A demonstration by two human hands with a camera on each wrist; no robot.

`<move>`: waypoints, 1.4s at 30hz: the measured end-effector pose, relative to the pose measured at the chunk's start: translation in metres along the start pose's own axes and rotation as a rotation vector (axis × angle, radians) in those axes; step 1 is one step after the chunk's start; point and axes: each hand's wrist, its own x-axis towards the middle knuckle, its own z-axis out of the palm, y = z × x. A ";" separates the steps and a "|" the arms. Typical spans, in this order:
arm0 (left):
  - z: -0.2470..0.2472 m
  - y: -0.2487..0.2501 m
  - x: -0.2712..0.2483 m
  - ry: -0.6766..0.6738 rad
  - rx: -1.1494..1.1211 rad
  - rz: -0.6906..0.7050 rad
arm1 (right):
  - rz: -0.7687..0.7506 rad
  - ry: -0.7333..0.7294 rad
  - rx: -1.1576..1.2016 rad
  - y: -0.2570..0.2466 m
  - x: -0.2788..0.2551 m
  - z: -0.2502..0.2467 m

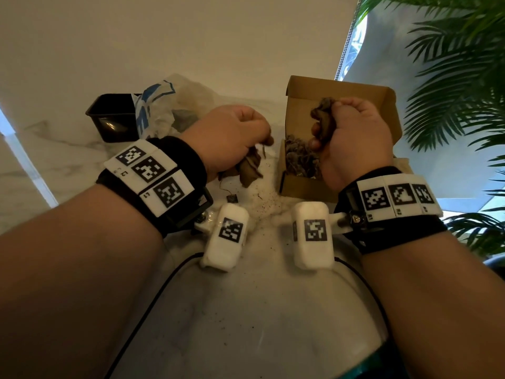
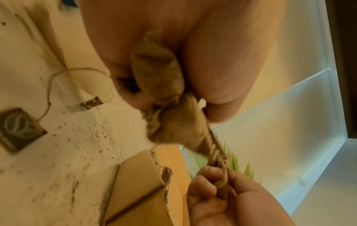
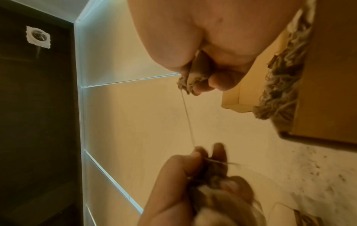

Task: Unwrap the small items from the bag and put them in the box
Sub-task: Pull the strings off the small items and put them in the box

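Above the speckled tabletop (image 1: 262, 310), beside the open box (image 1: 306, 86), our left hand (image 1: 229, 135) and right hand (image 1: 352, 132) each hold a clenched grip on soft brown tea bags (image 1: 250, 168), light and tearable, so we should pinch paper, not thread (image 3: 187, 116).

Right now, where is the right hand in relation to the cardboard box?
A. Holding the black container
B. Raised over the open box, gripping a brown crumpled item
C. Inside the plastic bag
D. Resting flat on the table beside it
B: in the head view the right hand is raised over the open cardboard box, its fingers curled round a brown crumpled item.
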 end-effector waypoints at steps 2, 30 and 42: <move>-0.002 -0.001 0.006 0.163 -0.094 0.054 | 0.048 -0.101 -0.044 -0.003 -0.003 -0.002; 0.001 -0.006 0.002 -0.050 0.174 -0.007 | 0.066 -0.292 0.157 0.002 -0.001 -0.002; 0.014 0.004 -0.008 -0.080 -0.224 0.083 | -0.013 -0.318 -0.130 0.004 0.000 -0.005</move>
